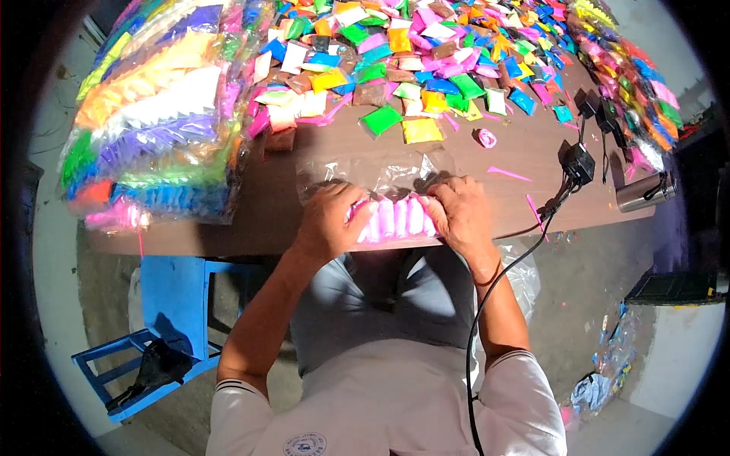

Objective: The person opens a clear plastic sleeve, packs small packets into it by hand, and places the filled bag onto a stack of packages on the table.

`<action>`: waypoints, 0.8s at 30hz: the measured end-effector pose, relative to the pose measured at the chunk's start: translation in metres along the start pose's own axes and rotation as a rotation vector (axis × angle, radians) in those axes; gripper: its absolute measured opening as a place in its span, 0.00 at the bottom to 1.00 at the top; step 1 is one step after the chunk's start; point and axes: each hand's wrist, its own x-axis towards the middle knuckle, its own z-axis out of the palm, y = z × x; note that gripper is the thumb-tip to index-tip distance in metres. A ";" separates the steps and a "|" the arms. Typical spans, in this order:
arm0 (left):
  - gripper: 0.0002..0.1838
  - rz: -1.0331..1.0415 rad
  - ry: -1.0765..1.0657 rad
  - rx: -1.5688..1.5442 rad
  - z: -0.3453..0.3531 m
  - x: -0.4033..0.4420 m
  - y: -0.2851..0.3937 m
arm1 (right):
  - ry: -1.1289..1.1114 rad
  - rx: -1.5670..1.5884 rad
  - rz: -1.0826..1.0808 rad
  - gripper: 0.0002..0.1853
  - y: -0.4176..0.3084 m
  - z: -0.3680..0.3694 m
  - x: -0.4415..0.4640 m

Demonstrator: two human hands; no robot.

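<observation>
A row of several pink packets (394,219) stands side by side at the table's front edge, in front of my body. My left hand (328,219) is closed around the row's left end, thumb against the packets. At the opposite end, my right hand (462,213) presses in with its fingers closed on the row. A clear plastic bag (372,169) lies flat on the table just beyond both hands. Whether the packets are inside this bag I cannot tell.
Loose colored packets (422,131) are heaped across the back of the brown table (334,137). Filled clear bags (163,114) are stacked left, with more at far right. Black adapters (578,163) with a cable and a metal flask (645,191) lie right. A blue stool (173,296) stands below left.
</observation>
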 end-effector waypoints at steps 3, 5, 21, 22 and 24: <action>0.09 -0.020 0.001 -0.012 0.002 -0.005 -0.002 | -0.019 0.024 0.010 0.14 0.004 0.004 -0.003; 0.09 -0.014 0.015 -0.018 0.001 -0.001 0.000 | -0.048 0.013 0.018 0.14 0.005 0.003 0.000; 0.09 -0.011 0.056 0.226 -0.002 -0.008 0.002 | -0.108 -0.072 -0.041 0.19 -0.033 0.004 0.015; 0.09 0.009 0.100 0.226 -0.002 -0.010 0.002 | -0.109 -0.069 -0.039 0.19 -0.032 0.006 0.014; 0.10 0.002 0.110 0.217 -0.001 -0.012 0.003 | -0.060 -0.056 -0.071 0.17 -0.031 0.007 0.015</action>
